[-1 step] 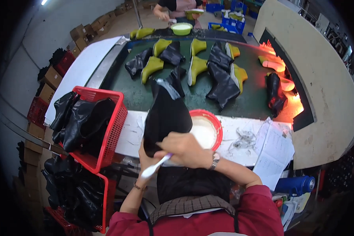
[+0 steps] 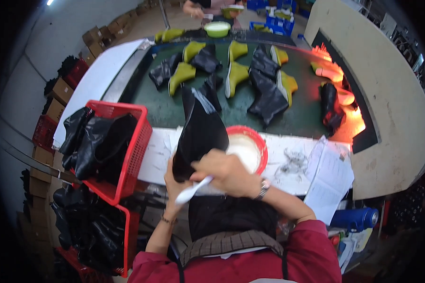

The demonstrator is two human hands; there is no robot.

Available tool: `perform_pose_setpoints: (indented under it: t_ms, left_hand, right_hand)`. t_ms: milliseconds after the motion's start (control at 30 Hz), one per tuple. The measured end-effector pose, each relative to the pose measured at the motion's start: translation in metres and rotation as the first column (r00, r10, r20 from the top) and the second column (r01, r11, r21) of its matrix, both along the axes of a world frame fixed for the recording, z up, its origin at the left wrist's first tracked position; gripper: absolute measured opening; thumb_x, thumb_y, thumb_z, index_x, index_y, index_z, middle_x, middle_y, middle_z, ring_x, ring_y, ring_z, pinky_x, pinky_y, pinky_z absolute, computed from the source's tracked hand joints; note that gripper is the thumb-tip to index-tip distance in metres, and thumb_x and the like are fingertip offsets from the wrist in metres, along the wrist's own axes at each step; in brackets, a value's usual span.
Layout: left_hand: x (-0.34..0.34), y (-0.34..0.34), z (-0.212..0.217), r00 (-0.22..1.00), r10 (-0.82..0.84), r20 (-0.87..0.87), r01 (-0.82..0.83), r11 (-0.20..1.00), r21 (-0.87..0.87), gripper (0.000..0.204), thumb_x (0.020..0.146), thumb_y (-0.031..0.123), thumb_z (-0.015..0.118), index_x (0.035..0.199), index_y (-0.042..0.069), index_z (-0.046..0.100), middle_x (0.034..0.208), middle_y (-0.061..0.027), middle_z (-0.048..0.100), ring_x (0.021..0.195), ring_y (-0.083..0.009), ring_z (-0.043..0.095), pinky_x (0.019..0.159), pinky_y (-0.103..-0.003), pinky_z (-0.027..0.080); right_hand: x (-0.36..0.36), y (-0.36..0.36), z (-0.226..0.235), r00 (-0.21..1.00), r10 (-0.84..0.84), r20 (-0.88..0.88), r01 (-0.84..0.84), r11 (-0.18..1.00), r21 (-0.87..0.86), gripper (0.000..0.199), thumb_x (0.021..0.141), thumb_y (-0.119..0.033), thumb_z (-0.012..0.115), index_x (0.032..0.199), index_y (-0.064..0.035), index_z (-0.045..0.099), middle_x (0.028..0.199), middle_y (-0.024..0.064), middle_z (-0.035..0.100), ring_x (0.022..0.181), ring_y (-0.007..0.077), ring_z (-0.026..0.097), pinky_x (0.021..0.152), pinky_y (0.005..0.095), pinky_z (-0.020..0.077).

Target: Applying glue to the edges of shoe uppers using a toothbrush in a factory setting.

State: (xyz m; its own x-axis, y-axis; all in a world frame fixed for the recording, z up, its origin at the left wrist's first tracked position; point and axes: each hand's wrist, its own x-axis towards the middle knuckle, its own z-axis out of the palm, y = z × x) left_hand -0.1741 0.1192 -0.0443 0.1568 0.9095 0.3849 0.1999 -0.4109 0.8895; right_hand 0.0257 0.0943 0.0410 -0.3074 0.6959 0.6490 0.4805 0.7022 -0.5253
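Note:
My left hand (image 2: 174,186) grips the near end of a black boot upper (image 2: 198,134), its fingers partly hidden behind it. The upper stands tilted over the white table edge, with a wet pale streak (image 2: 204,101) near its far end. My right hand (image 2: 229,174) is closed round a white-handled brush (image 2: 190,191); the handle points to the lower left and the brush's other end is hidden by the upper and my fingers. Just beyond my right hand sits a red bowl (image 2: 265,153) of white paste (image 2: 243,152), partly covered by the upper.
Yellow-green boot forms (image 2: 237,78) and black uppers (image 2: 267,101) lie on the green conveyor (image 2: 231,113). An orange-glowing heater (image 2: 356,125) is at right. Red baskets (image 2: 144,134) of black uppers stand left. Papers (image 2: 328,174) and a blue flask (image 2: 356,220) are right. Another person's hand (image 2: 193,10) works opposite.
My right hand and the brush have shifted slightly up and to the right. The upper has turned a little in my left hand. The conveyor's contents sit slightly higher in the view.

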Motion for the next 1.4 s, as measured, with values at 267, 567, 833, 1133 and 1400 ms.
perform_pose_setpoints:
  t_ms: [267,567,833,1133,1400]
  left_hand:
    - [-0.016,0.010,0.013,0.996,0.023,-0.090,-0.016,0.996,0.088,0.056,0.079,-0.011,0.062,0.134,-0.007,0.052,0.118,-0.0168,0.067,0.113,-0.0227,0.063,0.099,-0.032,0.047]
    - [-0.003,-0.007,0.028,0.992,-0.119,-0.052,0.119,0.993,0.009,0.050,0.077,-0.009,0.068,0.125,-0.006,0.056,0.105,-0.0108,0.069,0.097,-0.0162,0.065,0.088,-0.028,0.050]
    - [-0.001,-0.009,0.050,0.917,-0.383,-0.112,0.388,0.921,0.029,0.052,0.074,-0.006,0.076,0.122,-0.006,0.057,0.109,-0.0117,0.067,0.099,-0.0171,0.065,0.089,-0.028,0.049]
    - [0.031,-0.005,0.043,0.992,-0.108,0.062,0.096,0.981,0.169,0.058,0.072,-0.003,0.080,0.125,-0.005,0.056,0.115,-0.0154,0.064,0.107,-0.0225,0.063,0.097,-0.032,0.047]
    - [0.046,0.017,0.046,0.999,-0.023,0.034,0.008,0.921,0.389,0.057,0.071,-0.001,0.079,0.125,-0.002,0.059,0.118,-0.0189,0.063,0.110,-0.0287,0.063,0.098,-0.035,0.048]
  right_hand:
    - [0.116,-0.028,-0.052,0.579,-0.587,0.566,0.756,0.647,-0.103,0.018,0.087,-0.027,0.071,0.098,-0.0129,0.075,0.087,0.0052,0.063,0.075,0.0255,0.066,0.064,0.0410,0.0526]
    - [0.117,-0.054,-0.041,0.750,-0.647,0.134,0.653,0.695,-0.299,0.015,0.086,-0.018,0.077,0.092,-0.0045,0.078,0.079,0.0071,0.068,0.061,0.0198,0.063,0.055,0.0311,0.0474]
    - [0.135,-0.033,-0.028,0.804,-0.583,-0.115,0.561,0.809,-0.177,0.014,0.086,-0.011,0.078,0.097,-0.0022,0.078,0.078,0.0051,0.066,0.064,0.0112,0.061,0.055,0.0263,0.0448]
    - [0.108,-0.054,-0.025,0.843,-0.491,-0.219,0.468,0.871,-0.149,0.022,0.079,0.000,0.083,0.100,-0.0029,0.079,0.091,0.0066,0.067,0.075,0.0111,0.065,0.063,0.0219,0.0537]
    - [0.095,-0.066,-0.028,0.860,-0.418,-0.292,0.375,0.907,-0.194,0.022,0.077,-0.002,0.084,0.099,-0.0047,0.079,0.090,0.0044,0.067,0.073,0.0096,0.064,0.060,0.0221,0.0518]
